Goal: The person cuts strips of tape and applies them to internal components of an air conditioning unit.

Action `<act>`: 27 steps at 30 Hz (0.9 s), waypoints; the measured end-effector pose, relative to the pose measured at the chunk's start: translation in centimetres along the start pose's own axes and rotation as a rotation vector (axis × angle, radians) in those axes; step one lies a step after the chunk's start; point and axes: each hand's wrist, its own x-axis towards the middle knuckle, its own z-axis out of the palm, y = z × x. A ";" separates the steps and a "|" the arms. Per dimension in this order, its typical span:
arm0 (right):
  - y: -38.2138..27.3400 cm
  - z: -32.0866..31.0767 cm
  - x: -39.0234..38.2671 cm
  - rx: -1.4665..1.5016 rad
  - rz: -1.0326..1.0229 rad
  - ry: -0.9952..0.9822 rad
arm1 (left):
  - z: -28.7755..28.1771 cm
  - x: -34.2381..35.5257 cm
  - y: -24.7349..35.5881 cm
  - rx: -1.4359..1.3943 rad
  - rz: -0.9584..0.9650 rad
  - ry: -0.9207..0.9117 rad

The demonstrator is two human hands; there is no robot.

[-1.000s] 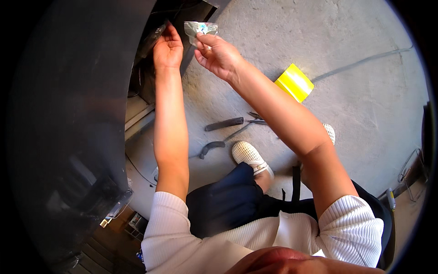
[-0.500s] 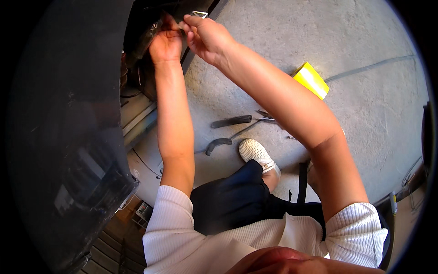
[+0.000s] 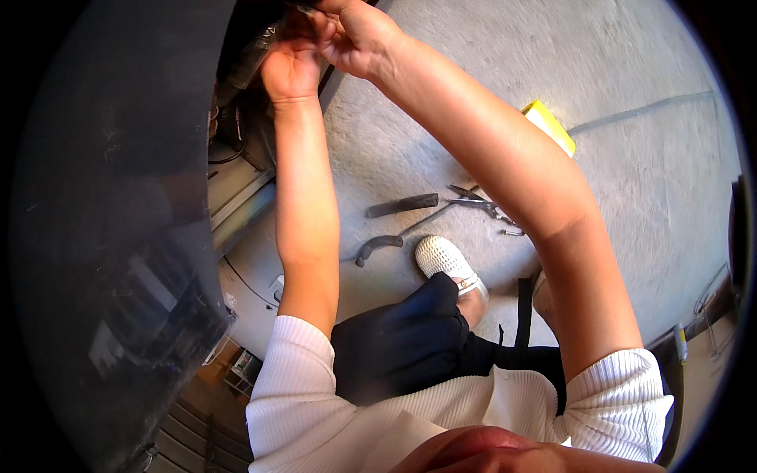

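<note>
Both arms reach up and forward to the top edge of the view, into a dark recess beside a large glossy black panel (image 3: 118, 181). My left hand (image 3: 292, 69) is palm up, its fingers curled and partly covered by the other hand. My right hand (image 3: 356, 38) meets it from the right, fingers pinched together. Something small and thin shows between the fingertips, too dark and small to name. A shiny, crinkled dark wrapped piece (image 3: 256, 51) lies along the recess just left of my left hand.
On the concrete floor lie a straight black hose piece (image 3: 402, 205), a curved one (image 3: 378, 247), scissors (image 3: 477, 202) and a small metal piece (image 3: 512, 232). A yellow object (image 3: 550, 126) sits beyond my right forearm. My white shoe (image 3: 441, 256) stands near the hose pieces.
Both hands have shifted slightly; the right has moved up and closer over the left fingers. The scissors and small metal piece show more fully beside my right arm.
</note>
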 end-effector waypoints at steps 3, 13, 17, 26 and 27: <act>0.7 -0.1 -0.3 -0.004 -0.059 0.033 | -0.2 -0.1 -0.5 -0.142 -0.131 -0.111; 2.7 -0.4 -6.7 -0.466 -0.343 0.214 | 0.4 0.7 -0.7 -0.406 -0.105 -0.077; 3.9 -0.4 -7.7 -0.467 -0.456 0.281 | 0.4 1.1 0.4 -0.175 0.029 -0.037; 3.2 -0.4 -6.7 -0.407 -0.366 0.196 | 1.3 0.2 -0.6 -0.101 0.009 0.046; 3.0 -0.2 -6.3 -0.384 -0.353 0.205 | 1.3 0.0 -0.3 -0.066 0.021 0.047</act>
